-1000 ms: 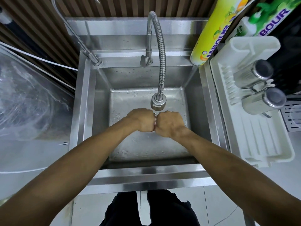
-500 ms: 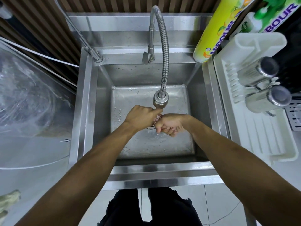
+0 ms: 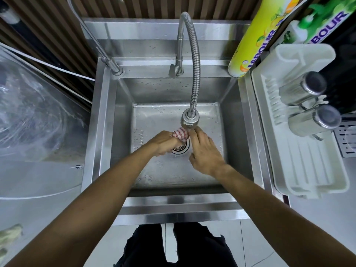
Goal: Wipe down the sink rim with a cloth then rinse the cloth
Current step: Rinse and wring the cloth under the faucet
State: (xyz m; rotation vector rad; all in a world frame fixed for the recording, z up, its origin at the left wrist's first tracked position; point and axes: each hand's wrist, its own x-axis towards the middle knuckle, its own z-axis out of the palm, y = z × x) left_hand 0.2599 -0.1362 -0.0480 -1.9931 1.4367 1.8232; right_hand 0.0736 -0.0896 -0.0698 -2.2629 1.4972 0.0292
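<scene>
A red-and-white checked cloth (image 3: 180,134) is bunched up just below the faucet head (image 3: 189,122), over the drain (image 3: 181,147) of the steel sink (image 3: 104,116). My left hand (image 3: 163,142) grips the cloth's lower end in a fist. My right hand (image 3: 205,151) lies beside it to the right with fingers stretched out, the fingertips touching the cloth's right side near the faucet head. Water drops cover the sink floor.
A flexible steel faucet hose (image 3: 194,70) arches over the basin. A thin second tap (image 3: 113,67) stands at the rim's back left. A white dish rack (image 3: 300,155) with two steel cups (image 3: 314,120) sits on the right, a yellow bottle (image 3: 256,39) behind it.
My two fists were pressed together wringing the cloth. Now the right hand has let go and opened its fingers, and the cloth shows above my left fist.
</scene>
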